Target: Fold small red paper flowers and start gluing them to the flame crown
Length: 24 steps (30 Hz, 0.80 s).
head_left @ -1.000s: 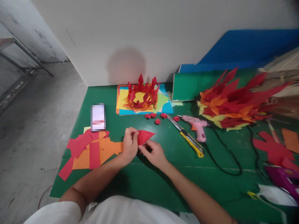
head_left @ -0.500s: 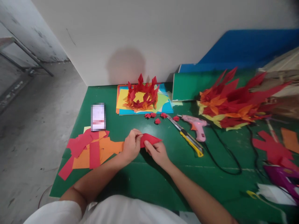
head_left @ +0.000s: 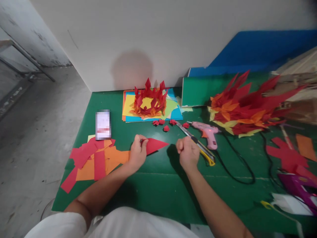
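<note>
My left hand [head_left: 138, 149] pinches a red paper piece [head_left: 155, 145] folded to a point that aims right. My right hand [head_left: 188, 152] is closed with curled fingers, raised over the table beside the yellow-handled utility knife [head_left: 205, 155]; nothing shows in it. A pink glue gun [head_left: 209, 135] lies just beyond the knife. Several small folded red paper pieces [head_left: 166, 128] sit near the blade. Behind them, a red and orange paper crown [head_left: 148, 102] rests on coloured sheets [head_left: 128, 102].
Red and orange paper strips [head_left: 99, 164] lie left, below a phone [head_left: 103, 124]. A large red-orange paper flame piece [head_left: 247, 109] stands at the back right. The glue gun's black cord [head_left: 237, 178] loops across the green table [head_left: 148, 195]. A purple object [head_left: 297, 188] sits at the right edge.
My right hand has let go of the red paper and moved right, closing beside the knife. The paper stays in my left hand, its pointed end now uncovered.
</note>
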Each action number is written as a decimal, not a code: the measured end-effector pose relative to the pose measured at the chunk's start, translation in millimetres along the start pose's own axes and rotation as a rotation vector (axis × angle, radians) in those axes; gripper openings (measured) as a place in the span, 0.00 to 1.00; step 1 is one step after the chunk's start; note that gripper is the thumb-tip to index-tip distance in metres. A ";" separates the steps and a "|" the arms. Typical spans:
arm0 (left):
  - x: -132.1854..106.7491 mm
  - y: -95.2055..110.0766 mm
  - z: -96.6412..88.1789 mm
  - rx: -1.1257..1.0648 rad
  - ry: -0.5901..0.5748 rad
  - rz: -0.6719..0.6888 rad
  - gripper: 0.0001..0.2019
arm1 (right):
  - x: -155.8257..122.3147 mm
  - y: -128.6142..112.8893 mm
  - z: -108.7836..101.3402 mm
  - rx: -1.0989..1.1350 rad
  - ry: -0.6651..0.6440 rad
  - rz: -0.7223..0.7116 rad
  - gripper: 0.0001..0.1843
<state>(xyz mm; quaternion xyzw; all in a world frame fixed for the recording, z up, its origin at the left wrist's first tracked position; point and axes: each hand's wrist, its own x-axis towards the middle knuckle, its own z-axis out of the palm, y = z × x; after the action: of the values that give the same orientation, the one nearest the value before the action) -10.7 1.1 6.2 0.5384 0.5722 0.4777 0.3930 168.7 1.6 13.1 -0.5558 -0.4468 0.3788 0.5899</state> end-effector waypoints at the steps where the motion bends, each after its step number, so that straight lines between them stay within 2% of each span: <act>1: -0.7 -0.1 0.2 -0.006 -0.001 0.000 0.02 | -2.3 -0.9 2.9 -0.007 -0.091 0.034 0.26; 5: -4.2 -1.6 -1.2 0.021 -0.049 0.014 0.03 | -9.8 -4.5 14.7 -0.021 -0.404 0.210 0.22; 9: -5.8 -2.8 -3.8 0.112 -0.183 0.034 0.04 | -7.3 -4.5 13.3 -0.088 -0.543 0.323 0.18; 12: -6.1 0.2 -4.0 0.079 -0.237 0.022 0.04 | -2.1 -4.4 6.7 -0.137 -0.628 0.359 0.16; 13: -6.2 1.8 -3.7 0.051 -0.247 -0.004 0.06 | -0.5 -4.9 4.8 -0.145 -0.634 0.363 0.16; 16: -6.1 5.9 -2.6 -0.007 -0.288 -0.115 0.23 | 2.7 -7.3 1.7 -0.162 -0.579 0.335 0.16; 18: -4.8 6.3 -2.3 -0.014 -0.312 -0.146 0.28 | 3.7 -8.4 1.6 -0.182 -0.542 0.304 0.16; 24: 5.3 2.0 -4.1 -0.045 -0.314 -0.170 0.18 | 8.1 -4.0 0.1 -0.221 -0.392 0.266 0.16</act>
<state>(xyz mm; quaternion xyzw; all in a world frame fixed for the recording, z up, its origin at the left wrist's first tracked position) -14.8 5.8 9.5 0.5472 0.5366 0.3654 0.5284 171.0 8.9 17.9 -0.5868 -0.5142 0.5024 0.3726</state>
